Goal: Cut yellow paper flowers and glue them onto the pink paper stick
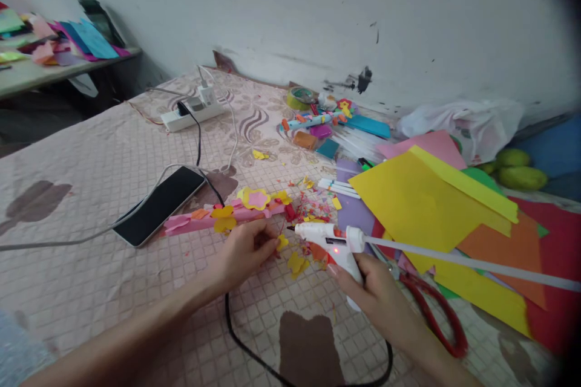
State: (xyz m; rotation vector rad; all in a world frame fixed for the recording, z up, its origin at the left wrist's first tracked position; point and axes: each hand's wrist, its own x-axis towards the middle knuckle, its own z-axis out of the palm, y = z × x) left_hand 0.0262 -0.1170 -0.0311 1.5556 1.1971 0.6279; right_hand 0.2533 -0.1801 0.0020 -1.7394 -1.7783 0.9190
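My right hand [376, 290] grips a white hot glue gun [322, 234] by its handle; a red light glows on its side and a long glue stick [454, 263] sticks out of the back. The dark nozzle points left toward my left hand [249, 251], whose fingers pinch a small yellow paper flower [282, 243]. Just behind that hand lies a pink paper strip [200, 223] decorated with paper flowers, a larger yellow and pink flower [255, 198] among them. Another yellow paper flower [298, 263] rests on the cloth below the nozzle.
A phone [158, 205] with a cable across it lies left. Behind it sits a power strip [193, 113]. Red-handled scissors [436, 314] and coloured paper sheets [426, 205] spread right. Paper scraps [313, 208], tape [301, 98] and a decorated blue stick [313, 121] lie toward the wall.
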